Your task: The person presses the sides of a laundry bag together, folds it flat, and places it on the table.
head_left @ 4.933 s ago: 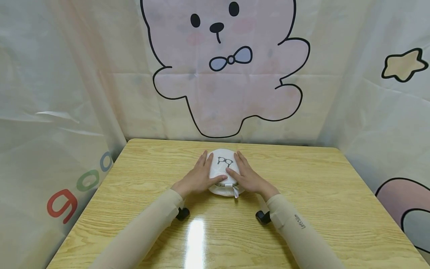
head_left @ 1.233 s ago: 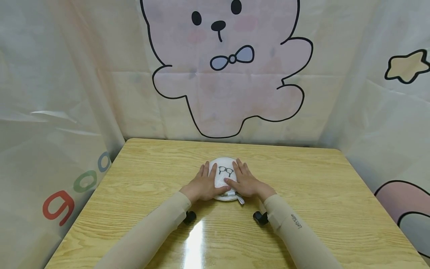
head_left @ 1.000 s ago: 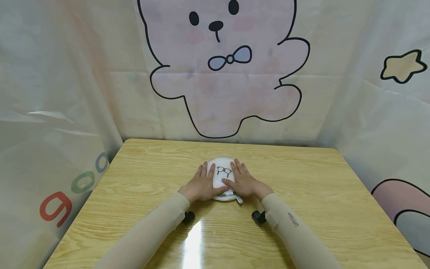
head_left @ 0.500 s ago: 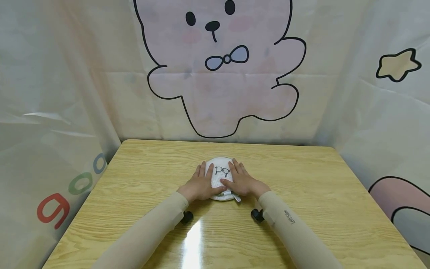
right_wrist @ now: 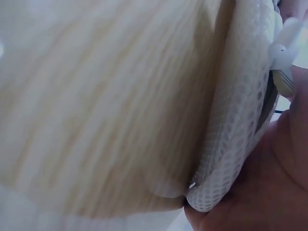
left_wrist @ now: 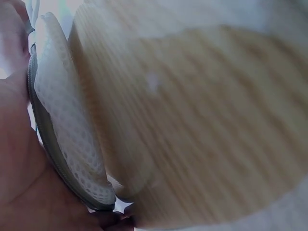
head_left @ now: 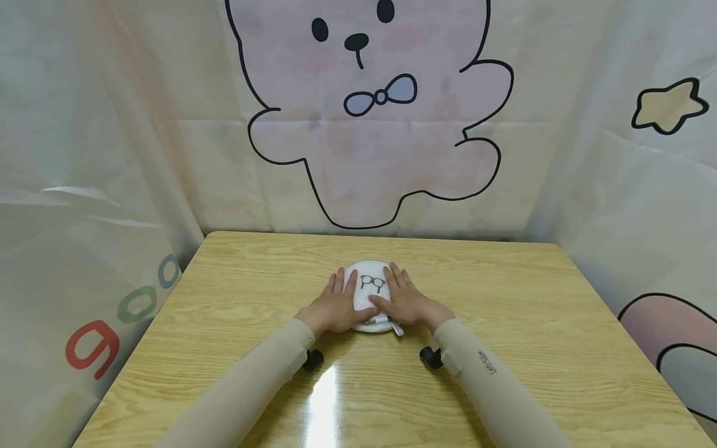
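A round white mesh laundry bag (head_left: 364, 300) with a printed pair of glasses lies on the wooden table, between both hands. My left hand (head_left: 334, 309) rests on its left side, fingers straight and pointing away, thumb across the near part. On the right side my right hand (head_left: 409, 305) presses with straight fingers, its thumb over the top. The left wrist view shows a grey zipper (left_wrist: 45, 126) along the mesh edge beside the palm. A white tab (head_left: 398, 330) sticks out at the front right; a zipper pull (right_wrist: 284, 81) shows in the right wrist view. Whatever is inside is hidden.
The wood-grain table (head_left: 252, 267) extends around the bag, with a bright reflection near its front. A printed curtain (head_left: 370, 155) hangs behind it, and more curtains stand at both sides. Black wrist cameras (head_left: 312, 359) sit under the sleeves.
Since about five seconds ago the bag has come slightly nearer and looks flatter, its front seam lower, with both hands moving along. Over the last second the hands and bag stay nearly still.
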Available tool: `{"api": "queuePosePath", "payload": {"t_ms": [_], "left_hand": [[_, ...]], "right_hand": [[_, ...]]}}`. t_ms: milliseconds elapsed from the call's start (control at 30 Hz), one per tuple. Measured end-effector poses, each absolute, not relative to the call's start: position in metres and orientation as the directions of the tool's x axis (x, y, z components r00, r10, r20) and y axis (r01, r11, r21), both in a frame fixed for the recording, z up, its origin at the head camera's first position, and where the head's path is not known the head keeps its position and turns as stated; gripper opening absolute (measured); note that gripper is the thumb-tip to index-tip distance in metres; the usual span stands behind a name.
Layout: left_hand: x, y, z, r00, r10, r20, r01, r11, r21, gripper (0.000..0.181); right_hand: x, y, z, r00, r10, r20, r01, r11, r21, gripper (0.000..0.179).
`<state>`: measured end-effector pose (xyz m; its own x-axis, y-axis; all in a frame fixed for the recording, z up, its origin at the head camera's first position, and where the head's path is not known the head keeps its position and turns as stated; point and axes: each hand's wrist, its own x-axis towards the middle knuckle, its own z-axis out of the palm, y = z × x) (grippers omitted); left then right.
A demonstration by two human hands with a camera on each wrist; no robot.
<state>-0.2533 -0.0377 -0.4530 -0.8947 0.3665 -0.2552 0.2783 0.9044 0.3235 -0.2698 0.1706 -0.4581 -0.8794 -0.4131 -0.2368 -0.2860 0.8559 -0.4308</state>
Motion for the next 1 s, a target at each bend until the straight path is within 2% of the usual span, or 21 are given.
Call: {"api": "queuePosePath", "payload": {"t_ms": [433,1000], "left_hand": [[-0.256,-0.042,-0.455,-0.910,0.394,-0.131,0.323,0.870,0.373,0.105],[-0.259,-0.050,-0.447,-0.914,0.401,-0.054,0.350,0.850,0.394,0.100]], "right_hand": [[-0.269,0.177,-0.456,-0.905,-0.398,-0.151,-0.274,0.817,-0.507,0.095],[-0.270,0.179,-0.451,-0.900,-0.413,-0.136,-0.292,0.805,-0.516,0.094]]}}
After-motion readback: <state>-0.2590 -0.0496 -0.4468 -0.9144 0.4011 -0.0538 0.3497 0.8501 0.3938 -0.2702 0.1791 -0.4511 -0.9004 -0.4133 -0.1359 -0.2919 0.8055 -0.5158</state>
